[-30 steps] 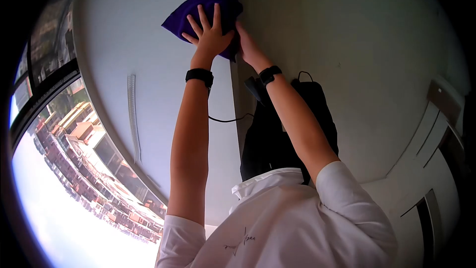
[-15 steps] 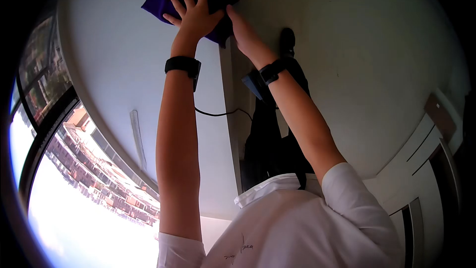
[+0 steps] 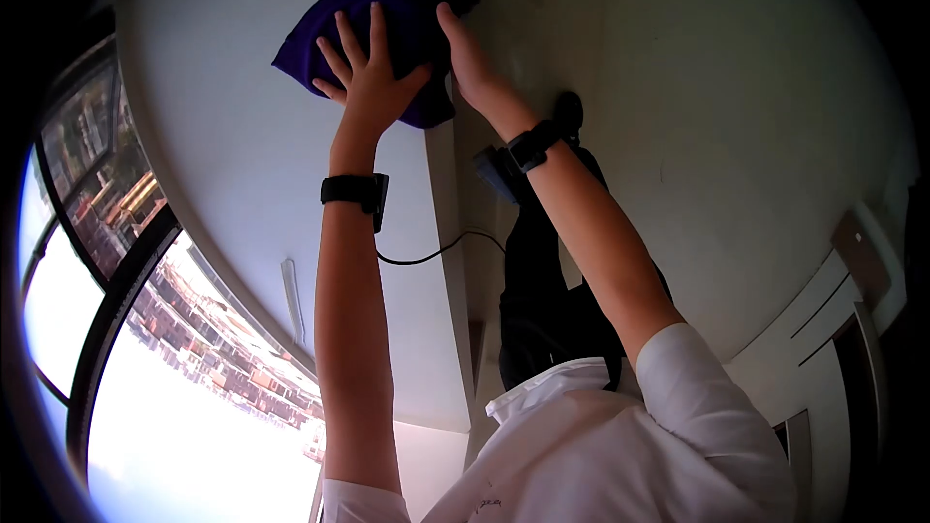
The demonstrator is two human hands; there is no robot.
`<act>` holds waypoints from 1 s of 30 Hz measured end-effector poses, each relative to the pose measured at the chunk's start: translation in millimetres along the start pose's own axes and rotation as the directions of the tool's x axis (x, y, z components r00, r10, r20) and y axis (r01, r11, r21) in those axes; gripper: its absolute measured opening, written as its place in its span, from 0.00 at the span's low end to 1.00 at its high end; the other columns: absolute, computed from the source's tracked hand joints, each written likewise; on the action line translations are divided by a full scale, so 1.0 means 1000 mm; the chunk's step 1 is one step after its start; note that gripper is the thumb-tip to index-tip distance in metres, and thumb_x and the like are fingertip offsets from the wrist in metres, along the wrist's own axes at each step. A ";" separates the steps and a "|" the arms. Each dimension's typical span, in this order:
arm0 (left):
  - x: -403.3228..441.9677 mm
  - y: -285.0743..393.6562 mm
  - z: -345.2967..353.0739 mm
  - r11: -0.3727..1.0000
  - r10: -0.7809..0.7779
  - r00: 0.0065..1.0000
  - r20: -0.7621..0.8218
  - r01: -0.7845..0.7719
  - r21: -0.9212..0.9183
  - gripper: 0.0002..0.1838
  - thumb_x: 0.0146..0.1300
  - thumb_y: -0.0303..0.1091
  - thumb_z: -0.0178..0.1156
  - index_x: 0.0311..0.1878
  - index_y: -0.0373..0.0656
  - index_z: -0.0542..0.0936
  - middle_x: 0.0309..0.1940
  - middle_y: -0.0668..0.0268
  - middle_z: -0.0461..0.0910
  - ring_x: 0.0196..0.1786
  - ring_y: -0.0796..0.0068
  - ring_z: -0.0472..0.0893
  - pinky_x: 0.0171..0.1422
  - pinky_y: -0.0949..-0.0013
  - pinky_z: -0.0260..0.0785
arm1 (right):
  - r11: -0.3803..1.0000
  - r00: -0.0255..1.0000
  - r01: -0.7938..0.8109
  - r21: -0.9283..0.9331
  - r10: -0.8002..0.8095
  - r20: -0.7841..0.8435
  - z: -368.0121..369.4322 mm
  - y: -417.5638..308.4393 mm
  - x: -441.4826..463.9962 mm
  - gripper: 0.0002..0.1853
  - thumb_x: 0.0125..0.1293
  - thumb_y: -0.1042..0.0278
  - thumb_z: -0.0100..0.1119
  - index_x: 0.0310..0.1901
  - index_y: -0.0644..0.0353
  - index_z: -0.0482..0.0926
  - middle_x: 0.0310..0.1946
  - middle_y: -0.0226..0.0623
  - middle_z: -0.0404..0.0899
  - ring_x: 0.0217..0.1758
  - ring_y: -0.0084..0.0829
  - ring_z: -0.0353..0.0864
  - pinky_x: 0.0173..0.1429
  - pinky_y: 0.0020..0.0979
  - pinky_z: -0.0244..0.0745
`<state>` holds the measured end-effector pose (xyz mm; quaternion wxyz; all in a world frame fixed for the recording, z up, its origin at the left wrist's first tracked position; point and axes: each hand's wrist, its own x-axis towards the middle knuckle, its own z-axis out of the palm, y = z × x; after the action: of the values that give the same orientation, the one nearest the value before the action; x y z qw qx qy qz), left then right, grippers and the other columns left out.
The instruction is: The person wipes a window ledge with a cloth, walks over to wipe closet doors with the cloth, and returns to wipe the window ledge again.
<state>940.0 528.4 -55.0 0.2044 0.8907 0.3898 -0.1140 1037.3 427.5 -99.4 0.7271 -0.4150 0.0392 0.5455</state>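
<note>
A dark purple cloth [image 3: 315, 44] lies bunched on the white ledge [image 3: 232, 107] and reaches over its right edge. My left hand [image 3: 368, 77] rests on top of the cloth, palm down, with its fingers spread. Beside the cloth's right side is my right hand [image 3: 475, 68], seen edge-on with a digit stretched upward; its other fingers are mostly hidden. A black band is round each wrist.
Windows [image 3: 107, 184] with buildings outside curve along the left. A thin black cable [image 3: 426, 257] runs between the wrists. My legs and a dark shoe [image 3: 570, 111] show below the right arm. A pale strip [image 3: 293, 300] lies on the ledge. Door frames are at the lower right.
The view has shifted, and more of the ledge's near end and the windows shows. The hands and cloth went up in the view, then down again. A shoe has come into sight.
</note>
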 end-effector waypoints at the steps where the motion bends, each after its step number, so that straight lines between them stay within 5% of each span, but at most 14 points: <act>1: 0.005 0.000 -0.001 1.000 0.002 1.000 -0.017 -0.002 0.005 0.58 0.53 0.57 0.72 0.85 0.67 0.51 0.86 0.49 0.31 0.83 0.29 0.25 0.72 0.14 0.22 | 1.000 0.999 -0.010 -0.009 0.010 -0.034 -0.004 0.000 0.016 0.45 0.79 0.34 0.43 0.78 0.71 0.58 0.79 0.46 0.60 0.81 0.35 0.59 0.83 0.35 0.50; 6: 0.010 0.005 -0.008 0.998 -0.049 0.998 -0.045 0.051 0.048 0.60 0.49 0.63 0.73 0.84 0.68 0.52 0.86 0.51 0.33 0.85 0.34 0.26 0.73 0.15 0.22 | 0.988 0.990 -0.018 -0.156 -0.004 -0.139 -0.019 0.027 0.030 0.46 0.79 0.32 0.40 0.81 0.67 0.52 0.80 0.46 0.57 0.82 0.37 0.56 0.82 0.36 0.52; 10: 0.002 0.006 0.008 0.995 -0.100 0.993 -0.068 0.100 -0.004 0.56 0.55 0.60 0.70 0.85 0.62 0.53 0.86 0.51 0.33 0.84 0.34 0.26 0.73 0.15 0.22 | 0.938 0.943 -0.329 -0.113 0.320 -0.090 -0.009 0.023 -0.013 0.43 0.81 0.35 0.39 0.80 0.65 0.53 0.80 0.40 0.59 0.81 0.36 0.58 0.82 0.39 0.52; 14: -0.003 0.002 0.019 0.992 -0.127 0.989 -0.071 0.125 -0.028 0.56 0.57 0.61 0.69 0.85 0.63 0.51 0.86 0.52 0.31 0.84 0.33 0.26 0.71 0.13 0.21 | 0.982 0.980 -0.189 0.009 0.188 0.057 -0.036 0.039 0.011 0.40 0.81 0.38 0.43 0.77 0.67 0.61 0.75 0.40 0.66 0.76 0.33 0.64 0.80 0.35 0.56; 16: 0.001 0.003 0.011 0.980 -0.195 0.978 0.080 0.197 -0.022 0.57 0.59 0.64 0.68 0.86 0.66 0.46 0.86 0.53 0.28 0.85 0.38 0.23 0.73 0.16 0.20 | 0.994 0.988 -0.106 0.025 0.102 0.116 -0.036 0.019 0.037 0.38 0.81 0.39 0.46 0.75 0.67 0.65 0.71 0.41 0.71 0.73 0.30 0.68 0.77 0.32 0.60; 19: 0.021 0.007 0.006 0.969 -0.234 0.972 0.017 0.234 -0.076 0.55 0.60 0.66 0.66 0.85 0.67 0.47 0.87 0.55 0.29 0.85 0.38 0.23 0.73 0.17 0.20 | 0.988 0.992 -0.128 0.087 0.127 0.014 -0.032 -0.007 0.069 0.38 0.79 0.40 0.51 0.76 0.65 0.63 0.74 0.41 0.67 0.76 0.32 0.65 0.80 0.33 0.55; 22: 0.026 0.009 0.011 0.966 -0.249 0.967 -0.059 0.244 -0.084 0.54 0.60 0.67 0.64 0.85 0.68 0.50 0.87 0.55 0.32 0.85 0.36 0.24 0.73 0.15 0.20 | 0.972 0.968 -0.236 0.014 0.234 0.094 -0.035 -0.006 0.053 0.37 0.79 0.43 0.52 0.78 0.62 0.61 0.77 0.40 0.64 0.79 0.32 0.61 0.82 0.35 0.50; 24: 0.029 0.005 0.021 0.967 -0.245 0.966 -0.079 0.237 -0.093 0.53 0.60 0.66 0.64 0.85 0.68 0.51 0.87 0.56 0.33 0.85 0.35 0.27 0.71 0.12 0.23 | 0.931 0.932 -0.357 -0.073 0.351 -0.083 -0.028 -0.010 0.032 0.42 0.79 0.43 0.51 0.82 0.60 0.51 0.82 0.43 0.53 0.84 0.39 0.52 0.85 0.41 0.42; 26: 0.032 0.002 0.023 0.963 -0.244 0.969 -0.048 0.237 -0.128 0.52 0.61 0.66 0.64 0.85 0.69 0.50 0.87 0.57 0.33 0.85 0.35 0.27 0.71 0.12 0.23 | 0.938 0.938 -0.340 -0.069 0.343 0.039 -0.030 -0.020 0.021 0.42 0.79 0.47 0.52 0.83 0.61 0.46 0.85 0.43 0.45 0.87 0.41 0.44 0.86 0.45 0.37; 29: 0.037 -0.003 0.026 0.953 -0.254 0.967 0.017 0.254 -0.163 0.49 0.65 0.66 0.60 0.85 0.73 0.48 0.87 0.59 0.32 0.85 0.36 0.26 0.72 0.12 0.22 | 0.936 0.952 -0.305 -0.176 0.307 -0.014 -0.030 -0.024 0.033 0.39 0.81 0.52 0.51 0.82 0.63 0.48 0.85 0.46 0.45 0.87 0.42 0.41 0.86 0.43 0.37; 30: 0.038 -0.003 0.028 0.948 -0.256 0.966 0.035 0.258 -0.185 0.47 0.67 0.65 0.59 0.84 0.75 0.48 0.87 0.60 0.31 0.85 0.36 0.26 0.72 0.12 0.21 | 0.902 0.983 -0.169 -0.398 0.186 0.004 -0.025 -0.030 0.041 0.37 0.80 0.54 0.51 0.80 0.64 0.51 0.84 0.49 0.47 0.87 0.45 0.43 0.86 0.44 0.40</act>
<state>962.6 542.2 -94.7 0.2731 0.8084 0.5103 -0.1070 1088.6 440.6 -119.2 0.5761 -0.5366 -0.0494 0.6146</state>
